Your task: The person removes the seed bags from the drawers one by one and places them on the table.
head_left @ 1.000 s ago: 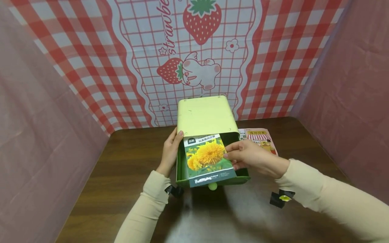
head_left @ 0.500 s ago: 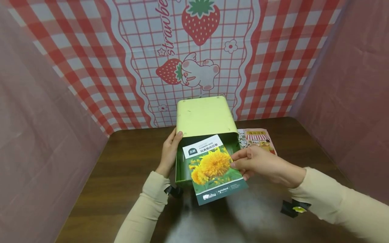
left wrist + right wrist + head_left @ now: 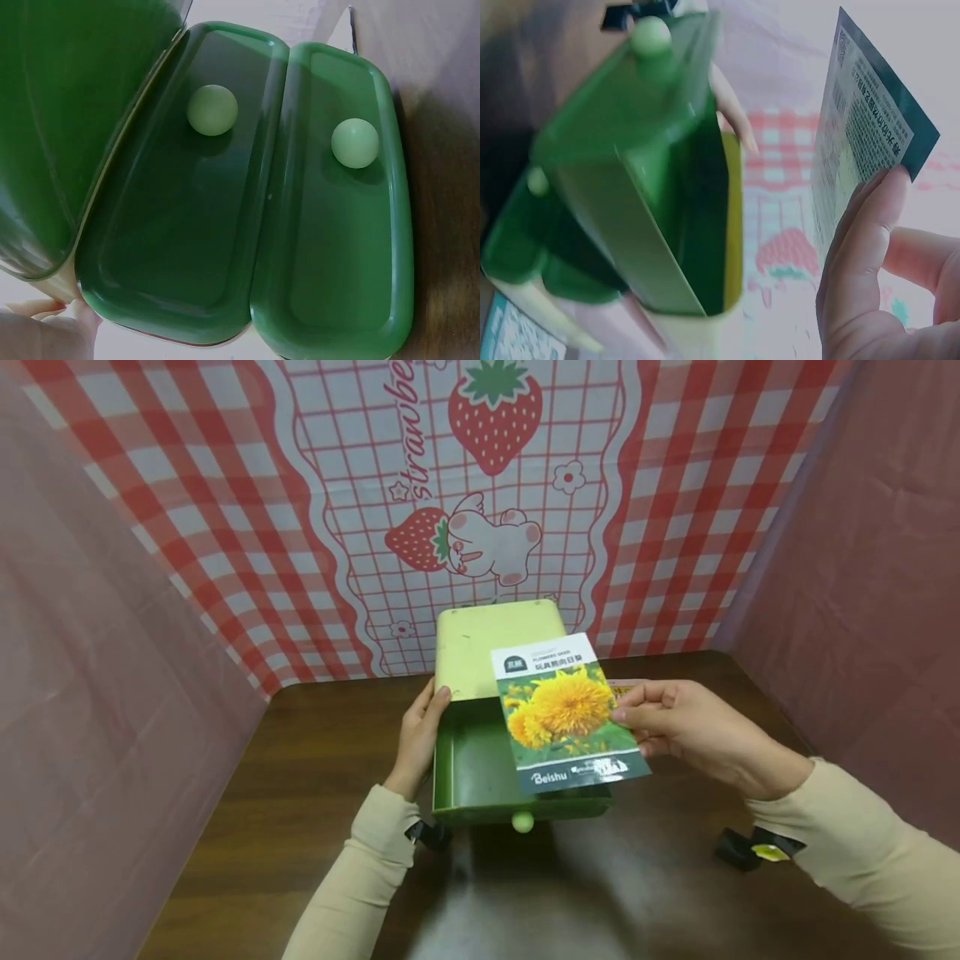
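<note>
A flower seed packet [image 3: 558,710] with yellow blooms is pinched at its right edge by my right hand [image 3: 697,735]. The packet overlaps the open top drawer [image 3: 480,760] and the shell behind it in the head view. Its printed back faces the right wrist camera. The drawer belongs to a small pale yellow-green cabinet [image 3: 480,639] and juts toward me, a round knob [image 3: 522,822] on its front. My left hand [image 3: 417,735] rests along the cabinet's left side, thumb at the front top corner. Two lower drawers [image 3: 330,225] are closed in the left wrist view.
Behind my right hand, another printed packet [image 3: 628,683] lies on the wooden table [image 3: 300,827] right of the cabinet, mostly hidden. A red-checked strawberry cloth [image 3: 502,527] hangs close behind. Pink curtains [image 3: 847,560] flank the table.
My right hand has drawn the seed packet out of the top drawer, first toward me, then up and to the right. More of the drawer's inside now shows. My left hand stays put.
</note>
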A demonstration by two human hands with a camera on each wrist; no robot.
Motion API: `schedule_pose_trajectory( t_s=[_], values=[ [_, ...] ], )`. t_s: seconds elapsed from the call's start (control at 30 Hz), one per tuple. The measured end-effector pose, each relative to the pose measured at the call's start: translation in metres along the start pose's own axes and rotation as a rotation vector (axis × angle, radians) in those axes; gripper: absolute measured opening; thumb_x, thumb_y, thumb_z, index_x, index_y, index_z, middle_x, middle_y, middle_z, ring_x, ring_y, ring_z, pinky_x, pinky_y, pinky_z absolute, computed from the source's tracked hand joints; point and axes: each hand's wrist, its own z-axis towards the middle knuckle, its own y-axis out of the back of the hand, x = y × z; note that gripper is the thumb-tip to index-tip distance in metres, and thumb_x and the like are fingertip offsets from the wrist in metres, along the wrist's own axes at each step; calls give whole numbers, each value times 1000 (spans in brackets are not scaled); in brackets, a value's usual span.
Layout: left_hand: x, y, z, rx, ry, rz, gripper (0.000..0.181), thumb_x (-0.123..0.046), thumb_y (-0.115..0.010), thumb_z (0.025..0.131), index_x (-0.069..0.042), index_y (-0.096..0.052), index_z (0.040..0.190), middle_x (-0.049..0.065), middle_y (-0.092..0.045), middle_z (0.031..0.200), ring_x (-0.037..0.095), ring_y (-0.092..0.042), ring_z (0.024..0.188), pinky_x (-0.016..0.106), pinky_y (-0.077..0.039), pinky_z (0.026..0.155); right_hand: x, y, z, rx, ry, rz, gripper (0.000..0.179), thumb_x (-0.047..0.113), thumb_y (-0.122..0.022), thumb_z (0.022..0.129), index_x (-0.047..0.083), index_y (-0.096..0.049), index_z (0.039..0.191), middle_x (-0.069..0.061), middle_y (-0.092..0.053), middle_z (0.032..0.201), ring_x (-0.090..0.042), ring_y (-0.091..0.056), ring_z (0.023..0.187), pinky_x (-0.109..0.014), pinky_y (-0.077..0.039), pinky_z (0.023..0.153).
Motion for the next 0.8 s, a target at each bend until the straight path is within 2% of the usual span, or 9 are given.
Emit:
schedule_pose_trajectory(
  t_s=[0.13, 0.37, 0.57, 0.73, 0.8],
  values=[
    [-1, 1, 0, 6, -2, -12, 63, -44, -53, 99, -18, -35, 153, 3, -35, 158, 24, -43, 136, 43, -40, 111, 0, 20, 2, -81, 18, -21, 20, 30, -62, 96, 11, -66, 102, 7, -59, 79, -11, -55, 68, -25, -55, 64],
    [-1, 3, 0, 25, -3, -27, 61, -40, -50, 101, -18, -30, 154, 4, -30, 160, 26, -41, 139, 44, -40, 111, -9, 62, 12, -216, -43, 136, 12, 34, -68, 91, 23, -72, 90, 10, -64, 80, -6, -59, 69, -21, -56, 65],
    [-1, 3, -1, 21, -15, -19, 62, -43, -52, 100, -19, -33, 153, 2, -32, 159, 24, -40, 140, 43, -38, 113, -30, 94, 24, -338, -79, 160, 9, 39, -69, 88, 33, -74, 84, 14, -63, 80, -5, -55, 69, -20, -53, 61],
    [1, 3, 0, 7, -43, 3, 63, -43, -53, 99, -16, -35, 153, 3, -34, 159, 24, -34, 144, 43, -32, 118, -51, 114, 30, -395, -54, 261, 10, 33, -69, 90, 30, -75, 82, 12, -63, 77, -5, -52, 66, -21, -48, 56],
    [1, 3, 0, -1, -51, 16, 63, -43, -53, 99, -15, -35, 153, 4, -34, 159, 23, -32, 146, 42, -29, 119, -60, 121, 33, -421, -68, 281, 10, 33, -69, 89, 30, -74, 81, 12, -63, 77, -6, -51, 66, -21, -47, 56]
  ],
)
